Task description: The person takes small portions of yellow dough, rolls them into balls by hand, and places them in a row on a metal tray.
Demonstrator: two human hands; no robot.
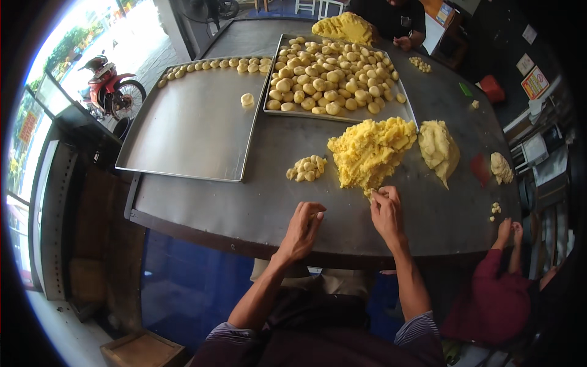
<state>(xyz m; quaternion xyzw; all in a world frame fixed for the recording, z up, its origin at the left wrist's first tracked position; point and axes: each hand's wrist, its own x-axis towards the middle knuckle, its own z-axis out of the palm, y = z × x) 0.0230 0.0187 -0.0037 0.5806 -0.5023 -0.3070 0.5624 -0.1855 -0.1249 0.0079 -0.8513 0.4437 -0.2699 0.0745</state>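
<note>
A tall, crumbly mound of yellow paste (pixel 373 150) stands on the dark metal table in front of me. At its near tip, my right hand (pixel 386 213) pinches a bit of the paste between thumb and fingers. My left hand (pixel 301 231) hovers over the table's near edge with fingers curled; a small pale spot shows at its fingertips, too small to name. Beyond it lies a cluster of small pale dough pieces (pixel 307 168). A smooth, paler lump of dough (pixel 437 150) rests right of the mound.
A tray (pixel 189 128) at left has dough balls along its far edge and one apart. Another tray (pixel 306 114) is heaped with balls. Behind it sit more yellow paste (pixel 345 27) and a person. Another person's hands (pixel 512 229) are at right, near a dough lump (pixel 501 168).
</note>
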